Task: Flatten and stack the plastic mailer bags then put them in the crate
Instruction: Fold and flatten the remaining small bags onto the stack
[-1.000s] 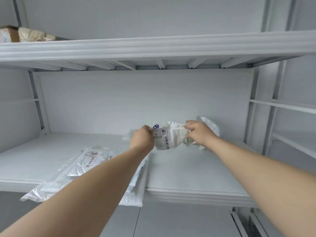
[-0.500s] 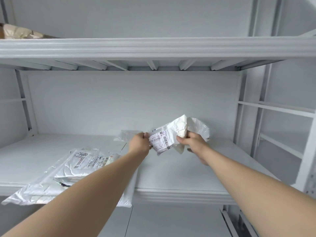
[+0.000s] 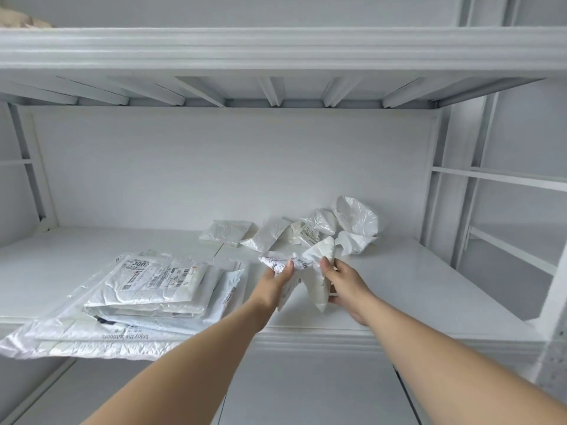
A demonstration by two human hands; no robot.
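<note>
At eight o'clock the stack (image 3: 153,286) overhangs the shelf (image 3: 429,286) lip; I judge a brush from the left forearm could slide it off. At centre, my left hand (image 3: 273,285) and right hand (image 3: 345,282) each pinch the crumpled bag (image 3: 316,254) over the shelf; pulling too hard may tear it. Beyond, at one o'clock, the pile (image 3: 356,219) waits. I see no crate.

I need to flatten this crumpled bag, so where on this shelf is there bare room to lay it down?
Bare shelf lies right of your right hand, between the loose bags at the back and the front edge. Another patch lies back left, between the flat stack and the wall. Crowded: front left under the stack, and back centre-right.
</note>
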